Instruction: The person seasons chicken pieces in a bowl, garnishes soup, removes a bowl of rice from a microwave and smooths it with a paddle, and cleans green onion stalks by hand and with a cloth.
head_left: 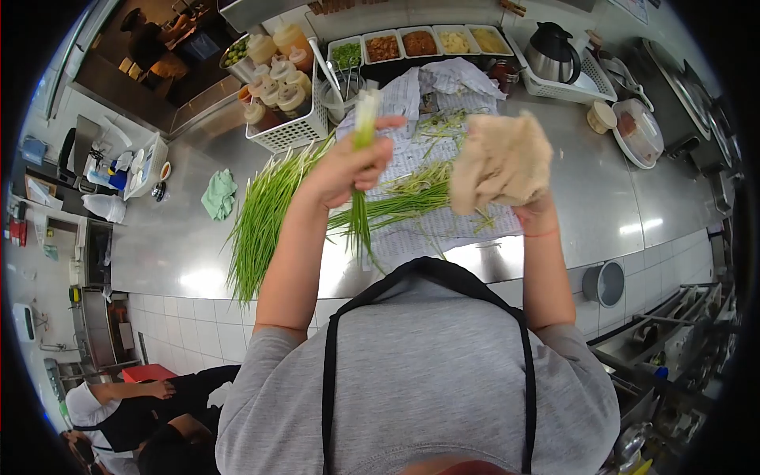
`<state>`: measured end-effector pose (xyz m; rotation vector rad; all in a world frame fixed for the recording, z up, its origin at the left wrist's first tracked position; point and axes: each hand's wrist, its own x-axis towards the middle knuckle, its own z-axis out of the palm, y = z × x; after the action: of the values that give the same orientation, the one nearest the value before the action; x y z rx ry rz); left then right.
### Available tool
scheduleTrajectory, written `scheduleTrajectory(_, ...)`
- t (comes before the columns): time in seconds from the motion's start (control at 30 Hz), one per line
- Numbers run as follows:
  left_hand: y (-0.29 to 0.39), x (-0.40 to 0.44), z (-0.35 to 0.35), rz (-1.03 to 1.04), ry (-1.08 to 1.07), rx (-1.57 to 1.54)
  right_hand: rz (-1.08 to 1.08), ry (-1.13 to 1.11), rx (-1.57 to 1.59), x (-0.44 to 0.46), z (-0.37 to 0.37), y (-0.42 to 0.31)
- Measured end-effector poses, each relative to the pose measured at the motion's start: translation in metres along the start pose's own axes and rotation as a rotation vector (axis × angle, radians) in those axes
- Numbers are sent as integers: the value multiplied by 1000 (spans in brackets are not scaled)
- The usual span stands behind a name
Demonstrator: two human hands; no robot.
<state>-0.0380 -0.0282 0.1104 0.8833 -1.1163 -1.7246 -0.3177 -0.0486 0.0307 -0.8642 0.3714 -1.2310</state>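
Observation:
My left hand (352, 166) is closed round a small bunch of spring onions (365, 123), white ends up and green leaves hanging down, with the index finger stretched to the side. In my right hand (537, 207) is a crumpled beige cloth (503, 162), which covers most of the fingers. A big pile of spring onions (265, 214) lies on the steel counter left of my left arm. Between my hands, more spring onions (412, 202) and loose trimmings (439, 123) rest on sheets of printed newspaper (396, 237).
White basket of sauce bottles (297, 136) at back left; food trays (383, 47) along the back. A basket with a steel jug (552, 51) and a lidded plastic container (637, 133) stand right. A green cloth (218, 195) lies left. Co-workers (119, 412) are behind me, lower left.

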Motion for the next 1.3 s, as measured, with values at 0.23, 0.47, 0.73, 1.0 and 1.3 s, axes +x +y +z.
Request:
scheduleTrajectory(0.23, -33, 12, 13, -439, -316, 77, 95, -180, -321, 22, 34, 42)
scheduleTrajectory(0.47, -37, 2, 16, -213, -200, 206, -9, 47, -143, 24, 54, 38)
scheduleTrajectory(0.73, -41, -3, -7, -149, -177, 192, 33, -9, 77, 19, 0, 43)
scheduleTrajectory(1.0, -49, 1, 5, -107, -37, 280, 240, 20, 52, 6, 39, 56)
scheduleTrajectory(1.3, -54, -7, 31, 129, 233, 389, 67, 122, 182, 5, 69, 57)
